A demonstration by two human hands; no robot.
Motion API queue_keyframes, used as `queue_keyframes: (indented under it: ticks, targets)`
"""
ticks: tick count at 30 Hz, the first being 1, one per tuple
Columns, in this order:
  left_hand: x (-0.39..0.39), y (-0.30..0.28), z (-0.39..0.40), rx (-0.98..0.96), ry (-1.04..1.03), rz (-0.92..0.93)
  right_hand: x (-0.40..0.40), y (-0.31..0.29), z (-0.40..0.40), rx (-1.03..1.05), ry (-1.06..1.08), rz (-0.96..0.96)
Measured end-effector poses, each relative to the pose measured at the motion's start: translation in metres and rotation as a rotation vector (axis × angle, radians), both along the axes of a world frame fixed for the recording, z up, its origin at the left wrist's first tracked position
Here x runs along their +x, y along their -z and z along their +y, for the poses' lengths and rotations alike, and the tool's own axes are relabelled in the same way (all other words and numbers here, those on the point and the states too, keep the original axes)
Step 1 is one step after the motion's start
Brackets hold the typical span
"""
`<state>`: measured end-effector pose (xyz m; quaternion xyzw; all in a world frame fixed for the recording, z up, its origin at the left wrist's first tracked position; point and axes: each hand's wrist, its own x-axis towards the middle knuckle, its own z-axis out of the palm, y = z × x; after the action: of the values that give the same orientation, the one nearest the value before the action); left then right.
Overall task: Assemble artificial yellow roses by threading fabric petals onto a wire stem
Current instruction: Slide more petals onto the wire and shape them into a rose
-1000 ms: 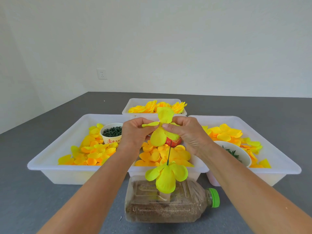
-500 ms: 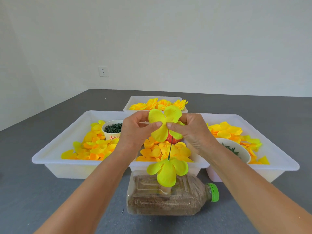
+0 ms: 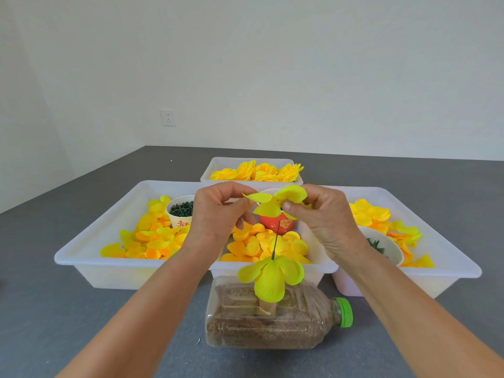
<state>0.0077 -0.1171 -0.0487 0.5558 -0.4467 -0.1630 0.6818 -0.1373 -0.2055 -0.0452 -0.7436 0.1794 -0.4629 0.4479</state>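
hiding the wire stem [image 3: 275, 242] top, both hands pinch a petal [image 3: 268, 207].

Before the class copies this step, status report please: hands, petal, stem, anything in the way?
Left hand and right hand both pinch the upper petal piece at the wire stem top. Lower petal piece sits further down. Wire between them bare.

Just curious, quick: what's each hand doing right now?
Left hand: fingers pinch the yellow petal piece.
Right hand: fingers pinch the same petal piece, at the top of the wire stem.
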Motion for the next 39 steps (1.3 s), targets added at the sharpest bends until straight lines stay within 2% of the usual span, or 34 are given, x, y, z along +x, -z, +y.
queue_keyframes:
  ticks: [4,6,10,13,15,19,24,30,35,39]
  targets:
    - [-0.004,0.0,0.004,-0.073,0.088,0.035,-0.004,0.0,0.004,0.083,0.025,-0.027]
    - [-0.006,-0.001,0.006,-0.106,0.123,0.045,-0.005,0.0,0.005,0.238,0.005,-0.053]
    - [-0.01,0.0,0.01,-0.17,0.182,0.057,-0.008,-0.001,0.007,0.626,-0.169,-0.189]
    - [-0.013,0.001,0.013,-0.197,0.159,0.011,-0.012,-0.003,0.006,0.873,-0.273,-0.321]
    - [-0.015,0.002,0.016,-0.206,0.122,-0.024,-0.015,-0.005,0.006,0.962,-0.329,-0.339]
    - [-0.021,0.004,0.018,-0.218,0.048,-0.091,-0.013,-0.009,0.011,0.874,-0.291,-0.221]
    - [-0.025,0.005,0.019,-0.235,0.055,-0.15,-0.009,-0.014,0.019,0.762,-0.175,-0.074]
    - [-0.021,0.01,0.024,-0.196,-0.01,-0.28,-0.01,-0.019,0.019,0.735,-0.17,-0.075]
    - [-0.023,0.008,0.028,-0.181,-0.015,-0.422,-0.009,-0.02,0.02,0.695,-0.174,0.0]
    - [-0.023,0.009,0.029,-0.139,-0.03,-0.439,-0.008,-0.02,0.02,0.679,-0.202,0.052]
